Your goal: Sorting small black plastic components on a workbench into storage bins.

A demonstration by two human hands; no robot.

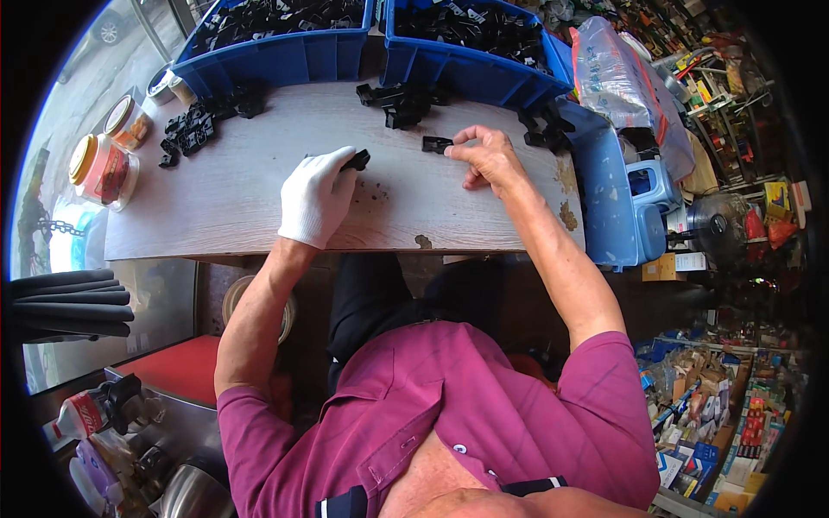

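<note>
My left hand (317, 195), in a white glove, is closed on a small black plastic part (357, 161) that sticks out past the fingertips. Bare, my right hand (488, 159) pinches another black plastic piece (436, 144) between thumb and finger, just over the tabletop. Both hands are above the pale wood-grain table (250, 194), a short way apart. Beyond the right hand lies a small pile of black parts (402, 105). A longer heap of the same parts (192, 129) spreads at the far left. What exactly the parts are, I cannot tell.
Two blue bins (276, 60) full of black parts stand along the far edge. More parts (547, 131) lie at the right corner, beside a light-blue container (604, 186). Lidded jars (104, 171) stand at the left edge. Crowded shelves (725, 414) fill the right side.
</note>
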